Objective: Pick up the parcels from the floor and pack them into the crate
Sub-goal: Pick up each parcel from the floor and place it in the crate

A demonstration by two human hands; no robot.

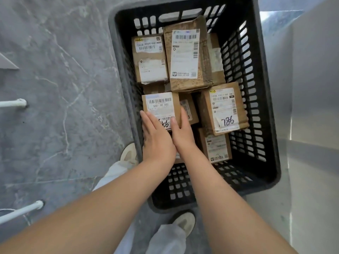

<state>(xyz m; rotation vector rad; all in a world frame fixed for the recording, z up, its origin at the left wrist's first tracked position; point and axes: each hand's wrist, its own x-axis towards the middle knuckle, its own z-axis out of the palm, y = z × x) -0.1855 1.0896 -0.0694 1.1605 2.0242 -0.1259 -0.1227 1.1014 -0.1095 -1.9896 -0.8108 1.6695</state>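
On the grey marbled floor (64, 88) stands the black slotted crate (265, 107), its far half already filled with brown cartons. The largest parcel (185, 55) lies label up against the far wall. A smaller one marked 786 (223, 109) sits tilted by the right wall. The parcel in hand (161, 105) is smaller again and sits inside the crate, close to the left wall at mid-length, resting on cartons beneath. Its label faces up, with the printing reading upright from the near end and its sides roughly square with the crate walls. The long axis appears to run along the crate's length, though the near end is covered and this cannot be confirmed. The left grip (157, 142) lies flat, fingers straight over the top and left edge. The right grip (182, 134) is clamped on the parcel, thumb on top, fingers down the right side. Judged stiff corrugated board, probably light. The bare card offers purchase but the glossy label is slicker, so opposite side faces are the sound place to hold.
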